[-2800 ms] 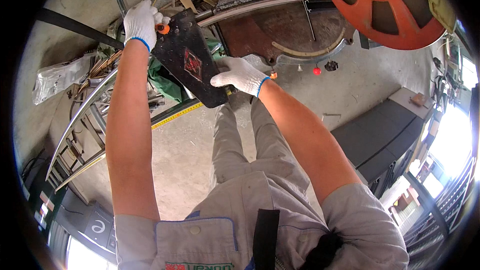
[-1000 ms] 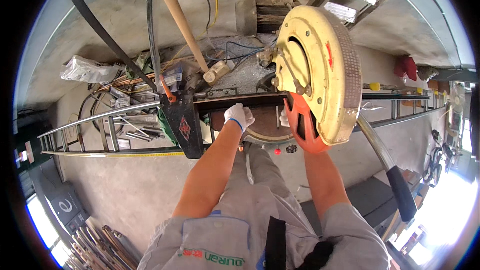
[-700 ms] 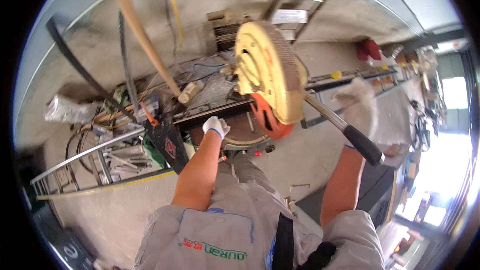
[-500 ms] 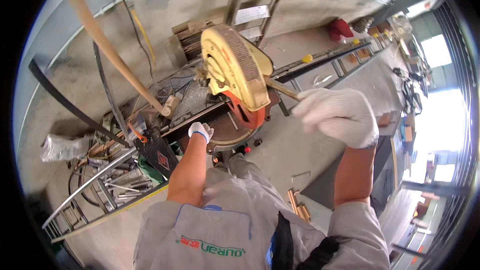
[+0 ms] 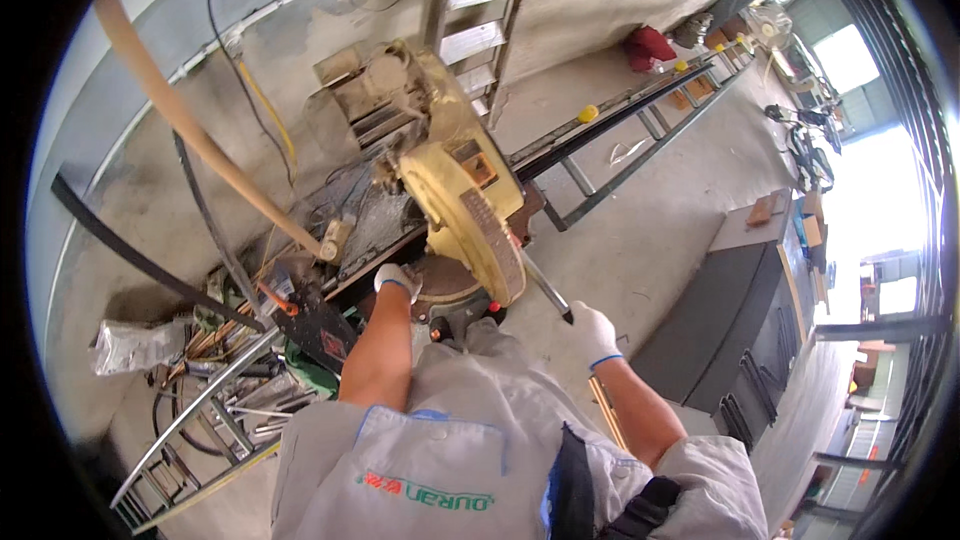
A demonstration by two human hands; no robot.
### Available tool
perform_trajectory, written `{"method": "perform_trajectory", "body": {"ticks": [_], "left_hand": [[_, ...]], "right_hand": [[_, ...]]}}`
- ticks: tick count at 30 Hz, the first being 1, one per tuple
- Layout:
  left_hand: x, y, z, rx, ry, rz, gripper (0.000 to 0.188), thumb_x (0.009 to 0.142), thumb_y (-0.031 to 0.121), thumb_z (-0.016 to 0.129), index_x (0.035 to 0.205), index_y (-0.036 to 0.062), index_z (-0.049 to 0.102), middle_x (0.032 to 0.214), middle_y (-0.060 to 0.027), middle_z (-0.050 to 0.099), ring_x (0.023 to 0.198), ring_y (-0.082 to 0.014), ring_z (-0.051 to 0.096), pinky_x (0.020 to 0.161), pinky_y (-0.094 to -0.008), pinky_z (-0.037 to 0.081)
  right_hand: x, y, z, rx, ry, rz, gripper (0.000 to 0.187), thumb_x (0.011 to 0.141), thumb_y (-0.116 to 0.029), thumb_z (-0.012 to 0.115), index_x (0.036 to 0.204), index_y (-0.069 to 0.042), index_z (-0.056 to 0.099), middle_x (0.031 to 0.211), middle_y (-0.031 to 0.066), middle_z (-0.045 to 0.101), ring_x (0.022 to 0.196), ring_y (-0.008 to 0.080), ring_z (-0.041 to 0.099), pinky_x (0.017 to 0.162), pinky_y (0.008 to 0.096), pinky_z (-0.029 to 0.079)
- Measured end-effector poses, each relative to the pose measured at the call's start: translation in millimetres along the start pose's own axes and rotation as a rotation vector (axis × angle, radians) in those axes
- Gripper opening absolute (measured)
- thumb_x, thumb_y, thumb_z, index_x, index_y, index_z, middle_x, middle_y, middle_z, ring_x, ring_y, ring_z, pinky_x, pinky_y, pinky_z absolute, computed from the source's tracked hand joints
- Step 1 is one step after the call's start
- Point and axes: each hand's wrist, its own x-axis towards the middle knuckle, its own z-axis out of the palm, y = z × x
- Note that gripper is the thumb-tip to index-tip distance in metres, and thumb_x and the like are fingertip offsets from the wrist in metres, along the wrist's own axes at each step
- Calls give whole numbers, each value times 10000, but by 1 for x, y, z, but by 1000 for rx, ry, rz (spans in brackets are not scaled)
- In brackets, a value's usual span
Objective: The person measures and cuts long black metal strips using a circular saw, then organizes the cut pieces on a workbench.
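The chop saw (image 5: 455,210) has a dusty yellow blade guard and motor housing, and its head is tilted down toward the saw's base (image 5: 450,278). At the black end of the saw's handle (image 5: 545,285) is my right hand (image 5: 594,336) in a white knit glove, closed around it. My left hand (image 5: 396,281), gloved the same way, rests at the left side of the base with its fingers curled. What lies under those fingers is hidden. The saw blade is covered by the guard from here.
A long black-railed roller stand (image 5: 640,115) runs off to the far right. A stepladder (image 5: 472,40) leans on the wall behind the saw. Scrap metal and tubes (image 5: 235,390) lie at left, beneath a tan hose (image 5: 200,125). A dark grey cabinet (image 5: 715,310) stands at right.
My right hand has come down and toward me, and the saw head has swung down with it. The orange-red lower guard no longer shows. My left hand stays by the base.
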Motion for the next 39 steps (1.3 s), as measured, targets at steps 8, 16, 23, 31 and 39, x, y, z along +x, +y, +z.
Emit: {"method": "perform_trajectory", "body": {"ticks": [8, 16, 23, 31, 39], "left_hand": [[-29, -9, 9, 137, 37, 110, 361, 1025, 259, 418, 1333, 163, 581, 1285, -63, 639, 1172, -234, 622, 934, -429, 523], [-51, -24, 20, 229, 101, 125, 329, 1031, 230, 363, 1136, 108, 649, 1023, -47, 699, 896, -201, 669, 875, -455, 558], [-68, -27, 22, 231, 134, 156, 352, 1049, 248, 355, 1164, 89, 647, 1043, -49, 705, 856, -210, 660, 877, -422, 547], [-49, -25, 11, 147, -73, 159, 375, 1056, 300, 372, 1307, 141, 601, 1265, -46, 651, 1139, -201, 625, 1023, -455, 451], [-56, -55, -33, 383, -25, 324, 253, 976, 308, 548, 791, 136, 558, 579, -2, 537, 437, -195, 484, 599, -465, 535]], "right_hand": [[8, -7, 13, 2, 59, -20, 210, 887, -276, 602, 969, -83, 615, 832, 220, 688, 838, 441, 671, 713, 540, 500], [11, 17, 48, 78, 86, 15, 255, 893, -307, 584, 924, -58, 630, 791, 214, 686, 768, 429, 675, 690, 543, 520], [30, 34, 94, 126, 77, 10, 254, 894, -298, 579, 957, -58, 631, 797, 213, 693, 771, 423, 687, 702, 546, 528], [-15, -24, -78, 20, -58, -211, 322, 897, -310, 619, 1026, -21, 563, 843, 248, 686, 784, 443, 681, 712, 540, 532], [-4, -119, -219, 191, 351, -981, 148, 832, -154, 667, 926, -41, 685, 967, 147, 677, 870, 345, 672, 755, 423, 552]]}}
